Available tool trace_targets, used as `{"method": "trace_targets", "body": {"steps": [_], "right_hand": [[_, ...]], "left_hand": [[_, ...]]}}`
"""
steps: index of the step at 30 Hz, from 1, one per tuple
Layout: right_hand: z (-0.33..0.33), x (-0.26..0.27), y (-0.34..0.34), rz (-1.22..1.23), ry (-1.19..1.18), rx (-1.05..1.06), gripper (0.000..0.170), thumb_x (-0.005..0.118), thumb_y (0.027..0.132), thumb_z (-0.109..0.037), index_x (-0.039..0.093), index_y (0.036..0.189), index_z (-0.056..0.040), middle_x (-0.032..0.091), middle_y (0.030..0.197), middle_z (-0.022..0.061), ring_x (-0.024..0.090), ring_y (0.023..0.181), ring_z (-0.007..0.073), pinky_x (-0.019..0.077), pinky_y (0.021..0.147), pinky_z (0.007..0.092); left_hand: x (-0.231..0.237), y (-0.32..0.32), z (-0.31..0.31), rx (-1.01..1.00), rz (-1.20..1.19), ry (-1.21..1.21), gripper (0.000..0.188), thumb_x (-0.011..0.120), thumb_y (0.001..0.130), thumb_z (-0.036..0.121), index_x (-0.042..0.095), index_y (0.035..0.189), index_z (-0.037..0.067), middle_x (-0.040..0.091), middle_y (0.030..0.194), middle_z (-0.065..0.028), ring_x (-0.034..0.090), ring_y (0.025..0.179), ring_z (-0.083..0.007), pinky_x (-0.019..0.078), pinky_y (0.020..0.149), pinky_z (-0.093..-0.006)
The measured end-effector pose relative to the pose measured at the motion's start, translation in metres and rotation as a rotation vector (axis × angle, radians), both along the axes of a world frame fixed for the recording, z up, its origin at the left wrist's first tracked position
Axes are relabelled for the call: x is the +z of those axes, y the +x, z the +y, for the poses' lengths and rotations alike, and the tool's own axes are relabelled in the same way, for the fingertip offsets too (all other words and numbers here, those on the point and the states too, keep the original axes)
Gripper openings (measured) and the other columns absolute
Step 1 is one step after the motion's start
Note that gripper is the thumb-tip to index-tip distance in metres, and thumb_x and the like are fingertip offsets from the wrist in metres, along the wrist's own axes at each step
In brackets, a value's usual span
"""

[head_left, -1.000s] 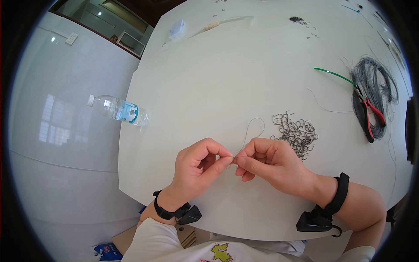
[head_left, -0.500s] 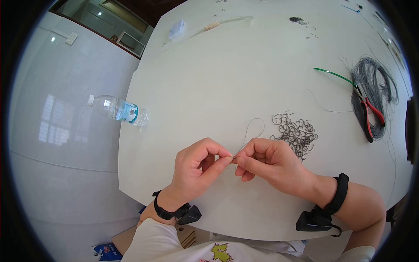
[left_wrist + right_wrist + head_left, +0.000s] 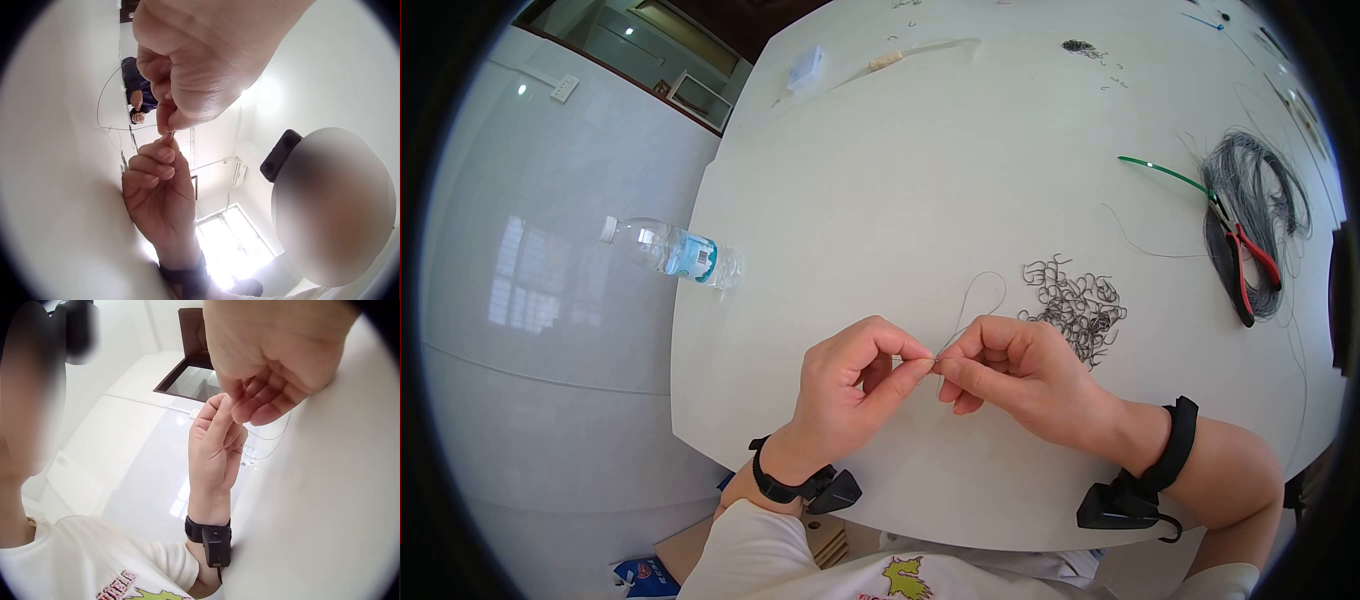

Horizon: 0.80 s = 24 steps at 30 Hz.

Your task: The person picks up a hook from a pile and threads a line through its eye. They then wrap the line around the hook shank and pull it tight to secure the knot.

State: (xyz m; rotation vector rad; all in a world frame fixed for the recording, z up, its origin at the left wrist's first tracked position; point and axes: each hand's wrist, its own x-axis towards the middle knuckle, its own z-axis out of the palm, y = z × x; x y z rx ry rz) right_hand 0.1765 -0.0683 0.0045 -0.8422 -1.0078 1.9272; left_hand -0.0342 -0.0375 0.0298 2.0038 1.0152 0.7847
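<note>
Thumb and forefinger of my left hand [image 3: 850, 385] pinch a tiny dark piece, apparently a fish hook, mostly hidden by the fingertips. Right against them, the thumb and forefinger of my right hand [image 3: 1030, 380] pinch thin grey fishing line [image 3: 1003, 283], which loops out over the table beyond the fingers. The left wrist view has both sets of fingertips meeting, left hand [image 3: 194, 69] above and right hand [image 3: 162, 187] below. A heap of dark fish hooks [image 3: 1080, 310] lies just beyond the right hand.
On the right lie red-handled pliers [image 3: 1243, 270], a hank of grey line [image 3: 1280, 170] and a green strip [image 3: 1165, 168]. A water bottle [image 3: 675, 252] lies at the table's left edge. Farther back are a small clear box [image 3: 805, 68], a wooden-handled tool [image 3: 886, 60] and a smaller dark heap [image 3: 1082, 46].
Both hands keep nearly the same place and pinch. A short line end below the fingertips has shifted slightly to the right; the loop is almost unchanged.
</note>
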Motion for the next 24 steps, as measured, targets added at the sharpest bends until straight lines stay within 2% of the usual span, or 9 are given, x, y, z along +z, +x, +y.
{"method": "trace_targets", "body": {"steps": [2, 4, 10, 24], "right_hand": [[0.0, 0.0, 0.0, 0.001, -0.003, 0.0, 0.024, 0.058, 0.1, -0.019, 0.062, 0.103, 0.0043, 0.068, 0.09, 0.007, 0.064, 0.083, 0.0098, 0.0552, 0.08, 0.0248], [0.0001, -0.0001, -0.0001, -0.004, -0.004, 0.001, 0.024, 0.058, 0.1, -0.019, 0.062, 0.102, 0.0043, 0.068, 0.091, 0.007, 0.064, 0.083, 0.0099, 0.0553, 0.08, 0.0249], [-0.0003, 0.0, -0.0004, -0.019, -0.003, 0.003, 0.023, 0.058, 0.1, -0.019, 0.062, 0.102, 0.0042, 0.068, 0.09, 0.0066, 0.064, 0.082, 0.0097, 0.0551, 0.079, 0.0247], [-0.0001, -0.001, -0.0007, -0.032, 0.017, -0.005, 0.023, 0.058, 0.1, -0.018, 0.061, 0.101, 0.0048, 0.068, 0.089, 0.0068, 0.064, 0.081, 0.0094, 0.0554, 0.077, 0.0243]], "left_hand": [[0.0026, -0.0002, -0.001, 0.004, 0.005, -0.005, 0.007, 0.069, 0.088, 0.0, 0.065, 0.089, 0.005, 0.06, 0.075, 0.0018, 0.042, 0.051, -0.0027, 0.0324, 0.047, -0.0207], [0.0067, -0.0017, -0.002, -0.009, 0.081, -0.041, 0.008, 0.065, 0.089, -0.004, 0.062, 0.09, 0.002, 0.06, 0.083, -0.0003, 0.05, 0.065, -0.0018, 0.0391, 0.056, -0.0167], [0.0077, 0.0011, -0.0022, -0.02, 0.077, 0.032, 0.009, 0.067, 0.087, -0.005, 0.062, 0.088, 0.003, 0.061, 0.081, 0.0002, 0.044, 0.059, -0.0006, 0.0332, 0.051, -0.0171], [0.0089, 0.0035, -0.0031, -0.006, 0.087, 0.038, 0.01, 0.067, 0.086, -0.005, 0.063, 0.087, 0.004, 0.06, 0.079, 0.0017, 0.042, 0.057, -0.0003, 0.031, 0.05, -0.0172]]}}
